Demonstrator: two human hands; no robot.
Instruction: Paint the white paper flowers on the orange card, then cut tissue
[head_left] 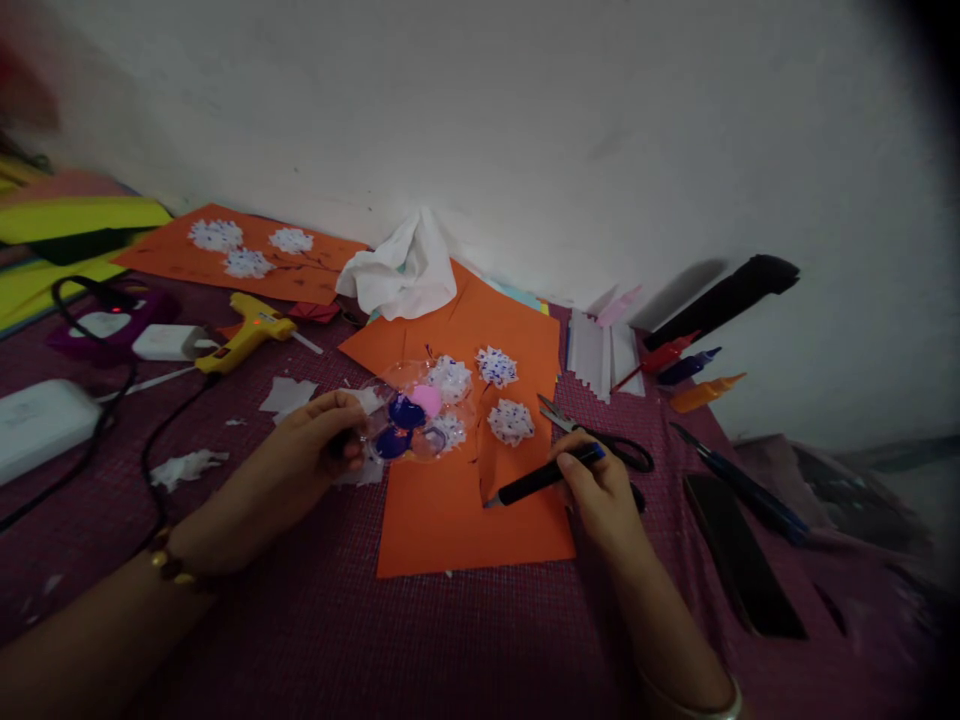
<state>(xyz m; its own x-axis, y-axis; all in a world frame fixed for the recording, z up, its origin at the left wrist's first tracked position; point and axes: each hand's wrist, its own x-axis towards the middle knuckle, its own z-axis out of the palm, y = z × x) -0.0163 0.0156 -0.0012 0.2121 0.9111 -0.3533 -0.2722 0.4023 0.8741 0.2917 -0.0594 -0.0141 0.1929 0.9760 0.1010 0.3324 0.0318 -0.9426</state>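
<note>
My left hand (319, 440) pinches the edge of a clear paint palette (439, 440) with blue and pink paint in its wells. The palette hangs over the left side of an orange sheet (480, 535). My right hand (600, 490) is closed around a dark paintbrush (536, 482) with a blue end. Its tip points down at the sheet, by a thin dark painted line; whether it touches I cannot tell. White crumpled-paper flowers (511, 422) with blue specks sit on the sheet, some partly behind the palette.
Scissors (600, 435) lie beside my right hand. Further right are a phone (742, 560), a craft knife (750, 490) and paint tubes (705, 392). A yellow glue gun (247, 335) and its cord lie left. Behind are white tissue (409, 270) and another flowered orange sheet (165, 250).
</note>
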